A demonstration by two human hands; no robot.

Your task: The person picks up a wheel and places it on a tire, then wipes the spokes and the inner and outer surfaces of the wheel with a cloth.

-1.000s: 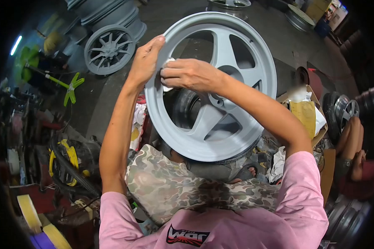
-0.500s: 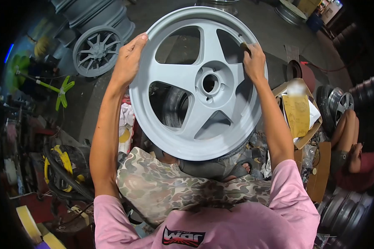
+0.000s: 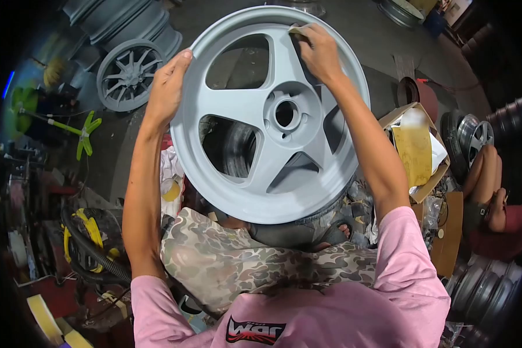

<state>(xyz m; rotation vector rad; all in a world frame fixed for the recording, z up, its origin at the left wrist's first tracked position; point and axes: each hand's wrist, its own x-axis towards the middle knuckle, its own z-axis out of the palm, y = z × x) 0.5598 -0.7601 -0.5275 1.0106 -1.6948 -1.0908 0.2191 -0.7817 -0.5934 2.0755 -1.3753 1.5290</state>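
A pale grey five-spoke wheel rim (image 3: 226,101) is tilted up in front of me, its lower edge over my lap. My left hand (image 3: 169,81) grips its outer edge at the upper left, thumb over the lip. At the inner edge near the top spoke is my right hand (image 3: 319,51), fingers closed on a small tan piece of sandpaper (image 3: 296,30) pressed against the wheel. Most of the sandpaper is hidden by the fingers.
A multi-spoke grey wheel (image 3: 130,75) stands at the upper left near stacked rims (image 3: 122,23). On the right are a cardboard box (image 3: 436,188) with papers and another person's legs (image 3: 482,174). A green fan (image 3: 87,136), black hose (image 3: 101,252) and yellow rolls (image 3: 43,316) lie left.
My right hand has moved up and left along the inner rim, from the right side to the top spoke. The wheel and my left hand have shifted slightly left.
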